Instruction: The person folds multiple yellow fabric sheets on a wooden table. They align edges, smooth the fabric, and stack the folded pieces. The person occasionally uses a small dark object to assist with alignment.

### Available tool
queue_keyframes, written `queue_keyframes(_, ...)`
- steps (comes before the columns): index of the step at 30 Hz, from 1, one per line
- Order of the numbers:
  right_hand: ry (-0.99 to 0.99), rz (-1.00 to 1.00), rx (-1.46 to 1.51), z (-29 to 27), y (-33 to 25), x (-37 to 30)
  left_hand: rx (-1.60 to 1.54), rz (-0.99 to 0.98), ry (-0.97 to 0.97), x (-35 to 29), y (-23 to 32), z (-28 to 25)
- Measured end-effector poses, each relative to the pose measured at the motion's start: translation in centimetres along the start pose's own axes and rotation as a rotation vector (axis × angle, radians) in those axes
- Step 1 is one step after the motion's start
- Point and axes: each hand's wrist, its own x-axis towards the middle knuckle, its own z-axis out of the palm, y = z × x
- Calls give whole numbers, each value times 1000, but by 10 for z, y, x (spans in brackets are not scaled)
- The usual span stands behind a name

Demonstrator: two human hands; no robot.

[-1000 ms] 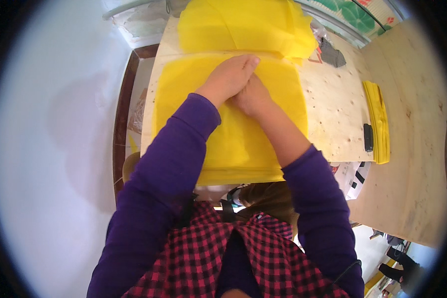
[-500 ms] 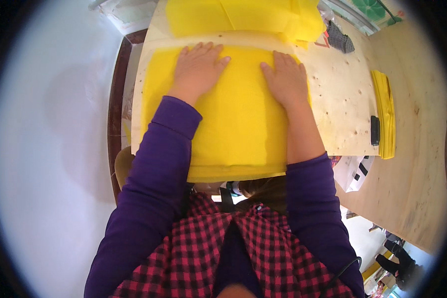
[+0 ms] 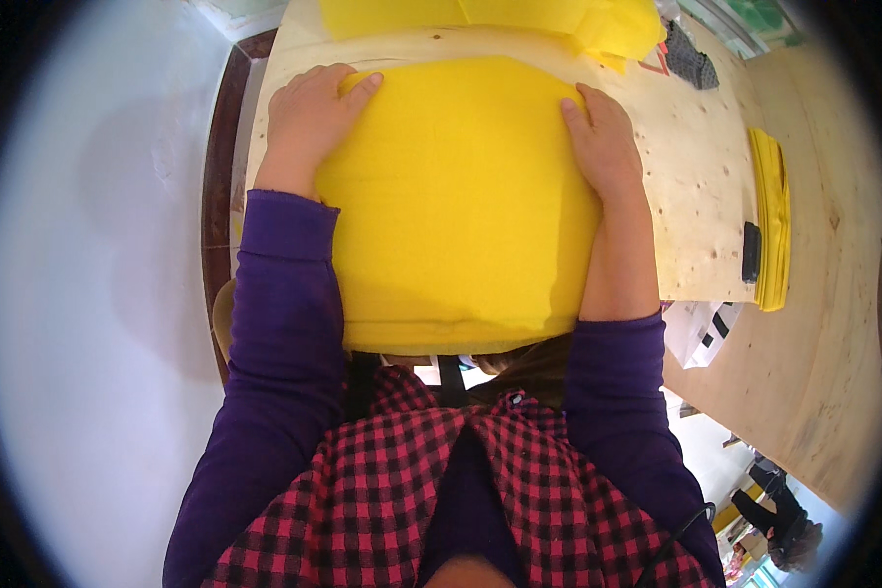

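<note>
A wide piece of yellow fabric [image 3: 461, 206], apparently in layers, lies in front of me, its near edge hanging over the table's front edge. My left hand [image 3: 309, 118] is closed on its far left corner, thumb on top and the other fingers at the outer side. Opposite it, my right hand [image 3: 608, 142] holds the far right edge, with the thumb along the upper face. Between the two hands the far part looks bowed upward. The undersides of the fingers are hidden.
More yellow fabric [image 3: 519, 18] lies at the table's far end, with a dark grey cloth [image 3: 691, 59] to its right. Folded yellow strips [image 3: 771, 220] and a black block [image 3: 751, 252] are at the right edge of the pale wooden table [image 3: 691, 186]. A white wall [image 3: 98, 245] rises left.
Both hands were lying flat on the fabric. They have moved outward to its sides and closed on it, and its far edge now bows up between them.
</note>
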Motion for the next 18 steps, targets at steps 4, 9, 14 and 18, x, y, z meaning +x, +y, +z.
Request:
queue_keyframes(4,15,81,58,0,2,3,-50,-45,-16,2,-2,-4)
queue_keyframes(9,29,132,6,-5,-2,3,-101,-96,-28,3,-2,-9)
queue_keyframes(14,243,203,-312,-19,-18,-14,46,-10,165,-2,-13,-24)
queue_keyframes(18,208,-202,-269,-29,-57,-30,-92,200,147,-22,12,-33)
